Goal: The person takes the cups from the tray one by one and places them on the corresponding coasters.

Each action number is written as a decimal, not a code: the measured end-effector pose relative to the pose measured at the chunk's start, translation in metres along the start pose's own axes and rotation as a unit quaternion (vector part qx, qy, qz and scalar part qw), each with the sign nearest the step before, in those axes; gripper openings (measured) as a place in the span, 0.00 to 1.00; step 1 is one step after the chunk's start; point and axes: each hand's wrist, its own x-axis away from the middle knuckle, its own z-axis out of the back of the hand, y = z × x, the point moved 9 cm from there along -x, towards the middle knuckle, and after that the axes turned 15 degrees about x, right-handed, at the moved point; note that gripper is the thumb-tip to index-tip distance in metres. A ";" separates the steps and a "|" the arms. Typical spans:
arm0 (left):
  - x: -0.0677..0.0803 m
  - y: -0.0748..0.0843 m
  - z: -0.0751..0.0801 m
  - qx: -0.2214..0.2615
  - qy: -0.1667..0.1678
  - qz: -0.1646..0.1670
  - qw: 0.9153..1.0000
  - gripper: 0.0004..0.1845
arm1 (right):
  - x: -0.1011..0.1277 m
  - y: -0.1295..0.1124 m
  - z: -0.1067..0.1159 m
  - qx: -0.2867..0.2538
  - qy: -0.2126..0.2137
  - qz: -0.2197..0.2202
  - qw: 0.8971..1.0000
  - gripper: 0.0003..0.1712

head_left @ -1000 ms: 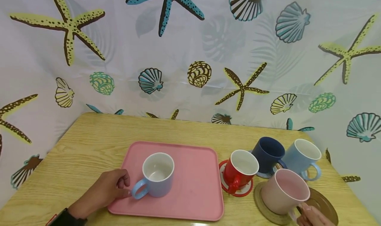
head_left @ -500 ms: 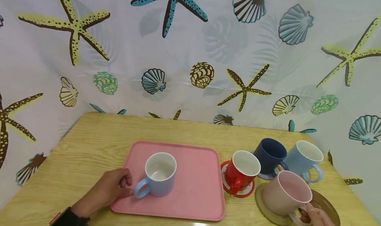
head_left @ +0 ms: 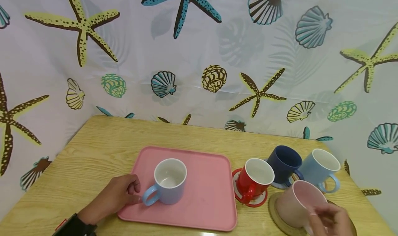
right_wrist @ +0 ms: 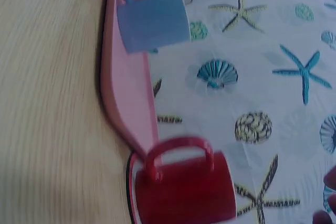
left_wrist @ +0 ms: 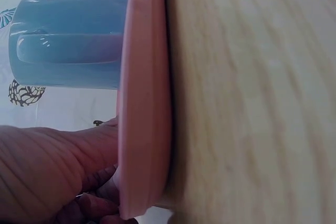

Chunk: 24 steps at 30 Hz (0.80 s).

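A light blue mug [head_left: 169, 182] stands upright on the pink tray [head_left: 208, 194], its handle turned left. My left hand [head_left: 119, 194] rests at the tray's left edge, fingers loosely bent, thumb tip close beside that handle. In the left wrist view a gap shows between the hand and the mug's handle. A pink mug [head_left: 296, 205] sits tilted-looking on a round coaster [head_left: 275, 211] at the front right. My right hand [head_left: 331, 220], blurred, is by its rim with loosely bent fingers and nothing visibly held; it hides part of the mug and its handle.
Right of the tray, a red mug [head_left: 253, 180] stands on a red-and-white coaster [head_left: 259, 203]. Behind it are a dark blue mug [head_left: 283, 165] and another light blue mug [head_left: 318, 170]. A patterned cloth [head_left: 192, 56] hangs behind the wooden table [head_left: 102, 146].
My right hand has left the pink mug's handle and risen toward its rim. The left hand and the mugs stay in place; the whole view has shifted slightly.
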 end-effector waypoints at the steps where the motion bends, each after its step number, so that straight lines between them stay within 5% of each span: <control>1: 0.000 0.000 0.000 0.000 -0.001 0.000 1.000 0.15 | 0.007 -0.013 -0.012 -0.064 -0.028 0.038 0.997 0.11; 4: 0.001 -0.001 0.002 0.002 0.000 -0.004 1.000 0.15 | 0.036 -0.053 -0.054 -0.181 -0.161 0.121 0.963 0.17; 7: 0.001 0.000 0.002 0.003 0.003 -0.014 1.000 0.16 | 0.072 -0.087 -0.095 -0.190 -0.328 0.115 0.918 0.12; 9: 0.001 0.000 0.002 0.003 0.005 -0.021 1.000 0.16 | 0.097 -0.112 -0.116 -0.171 -0.416 0.129 0.884 0.11; 12: 0.000 0.001 0.000 0.005 0.004 -0.021 1.000 0.16 | 0.132 -0.147 -0.140 -0.185 -0.517 0.170 0.818 0.15; 13: 0.000 0.001 0.000 0.007 0.003 -0.019 1.000 0.16 | 0.142 -0.157 -0.147 -0.196 -0.538 0.181 0.799 0.17; 16: -0.001 0.000 -0.001 0.011 0.003 -0.010 1.000 0.16 | 0.163 -0.181 -0.163 -0.226 -0.574 0.182 0.766 0.22; 24: 0.002 0.000 0.002 0.005 0.008 -0.019 1.000 0.16 | 0.196 -0.212 -0.192 -0.305 -0.639 0.111 0.698 0.32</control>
